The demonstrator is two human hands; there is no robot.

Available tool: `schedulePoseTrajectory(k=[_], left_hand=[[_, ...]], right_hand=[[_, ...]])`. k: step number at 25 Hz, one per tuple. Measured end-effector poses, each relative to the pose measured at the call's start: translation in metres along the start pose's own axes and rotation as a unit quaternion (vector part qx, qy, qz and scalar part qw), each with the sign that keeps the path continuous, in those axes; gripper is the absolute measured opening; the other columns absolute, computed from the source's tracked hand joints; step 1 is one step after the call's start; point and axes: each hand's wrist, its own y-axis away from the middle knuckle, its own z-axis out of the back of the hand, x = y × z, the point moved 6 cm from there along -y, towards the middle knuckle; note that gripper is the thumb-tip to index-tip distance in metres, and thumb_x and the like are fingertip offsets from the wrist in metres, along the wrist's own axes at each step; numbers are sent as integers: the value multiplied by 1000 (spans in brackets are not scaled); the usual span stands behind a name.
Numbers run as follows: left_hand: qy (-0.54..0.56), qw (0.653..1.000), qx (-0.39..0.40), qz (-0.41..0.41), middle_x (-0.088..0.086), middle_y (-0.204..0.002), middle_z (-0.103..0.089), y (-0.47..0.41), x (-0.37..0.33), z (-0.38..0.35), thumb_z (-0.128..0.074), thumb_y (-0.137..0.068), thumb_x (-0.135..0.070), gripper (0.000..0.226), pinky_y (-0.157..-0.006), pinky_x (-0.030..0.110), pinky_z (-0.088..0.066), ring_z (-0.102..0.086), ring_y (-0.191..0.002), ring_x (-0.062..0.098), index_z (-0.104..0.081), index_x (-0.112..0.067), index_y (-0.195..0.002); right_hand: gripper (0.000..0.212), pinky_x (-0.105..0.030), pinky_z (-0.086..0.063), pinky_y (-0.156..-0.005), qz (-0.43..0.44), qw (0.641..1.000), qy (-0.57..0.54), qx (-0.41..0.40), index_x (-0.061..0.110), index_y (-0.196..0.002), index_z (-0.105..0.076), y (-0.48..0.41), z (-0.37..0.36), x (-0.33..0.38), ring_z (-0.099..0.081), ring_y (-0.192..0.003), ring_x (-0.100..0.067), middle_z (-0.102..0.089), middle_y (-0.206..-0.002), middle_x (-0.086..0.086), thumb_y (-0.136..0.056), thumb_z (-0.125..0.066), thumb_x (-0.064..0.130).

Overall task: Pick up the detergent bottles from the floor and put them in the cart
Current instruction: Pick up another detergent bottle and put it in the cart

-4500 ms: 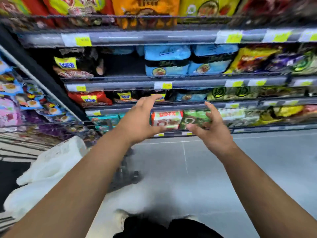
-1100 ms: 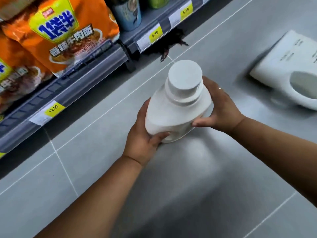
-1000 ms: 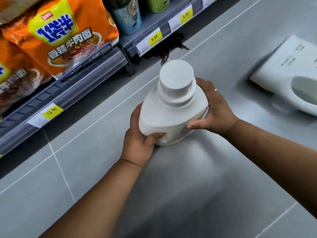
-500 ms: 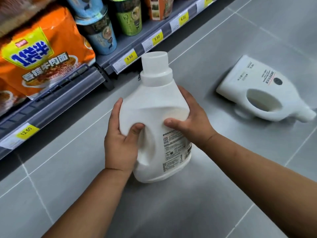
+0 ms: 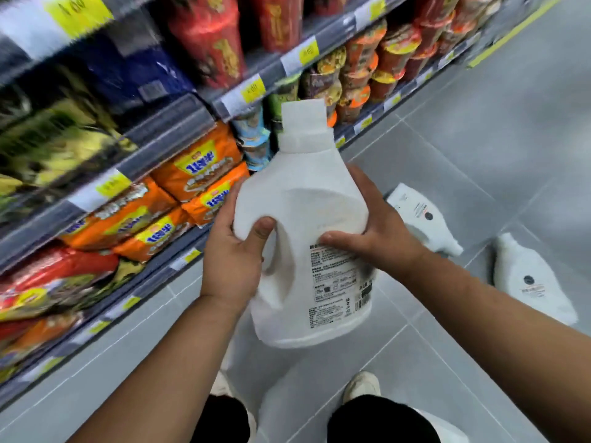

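Observation:
I hold a large white detergent bottle [image 5: 307,219] upright in front of me, well above the floor, its printed label facing me. My left hand [image 5: 233,257] grips its handle side, thumb through the handle hole. My right hand [image 5: 380,231] clasps its right flank. Two more white detergent bottles lie on their sides on the grey floor to the right: one [image 5: 425,219] partly hidden behind my right hand, another [image 5: 531,279] nearer the right edge. The cart is not in view.
Store shelves [image 5: 166,145] run along the left, packed with orange noodle packs [image 5: 192,183] and cup noodles [image 5: 367,75]. Grey tiled floor [image 5: 479,139] stretches to the right and ahead. My shoes [image 5: 361,385] and dark trousers show at the bottom.
The bottle has risen off the floor with both hands still on it, and the view has lifted higher. A second bottle lying on the floor has come into sight at the right.

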Motion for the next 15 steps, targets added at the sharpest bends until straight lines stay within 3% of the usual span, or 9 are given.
schedulePoseTrajectory(k=[4, 6, 7, 9, 11, 12, 13, 15], left_hand=[[-1, 1000, -2, -6, -10, -129, -65, 29, -120, 52, -65, -79, -57, 61, -92, 47, -52, -63, -118, 23, -45, -51, -136], [8, 1000, -24, -9, -16, -123, -66, 50, -174, 83, -64, -81, -51, 55, -81, 21, -54, -66, -103, -1, -45, -49, -132], [8, 999, -34, -10, -13, -122, -67, 61, -196, 97, -63, -85, -45, 49, -73, 12, -51, -66, -91, -4, -44, -48, -131], [6, 999, -52, -3, -1, -125, -68, 86, -230, 121, -62, -92, -35, 45, -69, 16, -49, -67, -88, 12, -46, -46, -133], [-13, 997, -70, -25, 1, -129, -66, 113, -262, 146, -60, -92, -42, 51, -76, 29, -47, -65, -108, 29, -43, -45, -140], [-24, 996, -77, -40, -2, -131, -64, 130, -281, 159, -58, -90, -47, 53, -79, 30, -47, -62, -113, 26, -41, -47, -140], [-33, 994, -93, -55, -11, -132, -62, 147, -297, 173, -57, -91, -47, 53, -83, 25, -47, -62, -113, 13, -38, -48, -140], [-40, 986, -141, -75, -31, -125, -50, 185, -322, 203, -55, -94, -42, 50, -81, 4, -43, -54, -98, -23, -31, -52, -137]], right_hand=[[95, -28, -38, -109, 30, 998, -40, 26, 50, -140, -35, 9, 25, 134, -46, -131, 3, -48, -136, 34, -58, -82, 55], [96, -26, -41, -105, 45, 998, -43, 26, 51, -140, -36, 17, 32, 197, -48, -128, 3, -51, -135, 30, -56, -81, 57], [98, -27, -42, -104, 59, 997, -42, 32, 46, -142, -38, 21, 34, 225, -50, -127, 1, -53, -136, 24, -55, -81, 58], [97, -24, -45, -96, 82, 994, -56, 55, 40, -142, -42, 33, 33, 271, -54, -120, 4, -57, -130, 25, -55, -80, 59], [90, -15, -44, -89, 119, 987, -82, 75, 45, -138, -43, 48, 30, 316, -56, -112, 11, -59, -121, 35, -58, -81, 54], [87, -13, -44, -88, 138, 982, -93, 90, 45, -137, -42, 58, 27, 338, -57, -111, 12, -60, -119, 37, -61, -82, 50], [84, -11, -44, -86, 155, 977, -101, 104, 45, -137, -42, 67, 24, 358, -57, -110, 13, -60, -117, 38, -64, -83, 45], [80, -6, -43, -82, 181, 967, -115, 137, 50, -134, -41, 85, 13, 396, -57, -108, 16, -59, -116, 41, -65, -81, 46]])
